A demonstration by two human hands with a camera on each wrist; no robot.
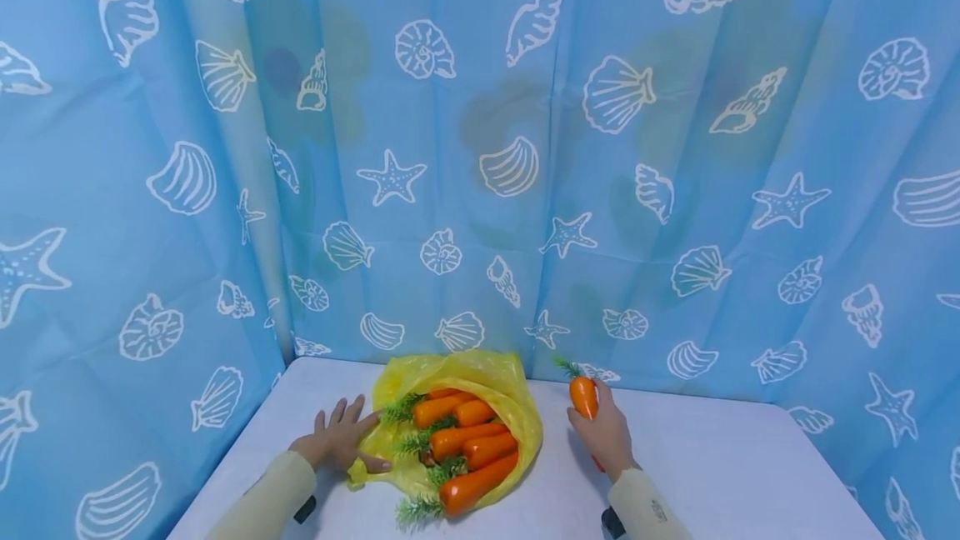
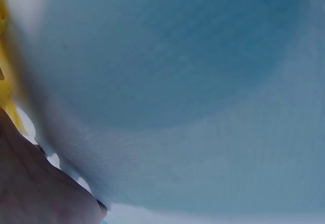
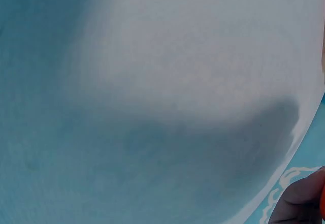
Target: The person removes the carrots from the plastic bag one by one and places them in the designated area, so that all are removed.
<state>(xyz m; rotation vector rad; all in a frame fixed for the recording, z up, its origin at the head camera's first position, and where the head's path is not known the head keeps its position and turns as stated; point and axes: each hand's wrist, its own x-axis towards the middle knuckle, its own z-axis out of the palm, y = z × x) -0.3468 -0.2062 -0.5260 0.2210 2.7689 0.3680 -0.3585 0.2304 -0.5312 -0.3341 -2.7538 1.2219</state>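
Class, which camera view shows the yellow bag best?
The head view: the yellow bag lies entirely within frame. The left wrist view has only slivers at its left edge; the right wrist view, none.

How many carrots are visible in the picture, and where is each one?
7 visible: one carrot in the right hand; six in the yellow plastic bag: three at the back, two in the middle, one at the front. More may be hidden inside.
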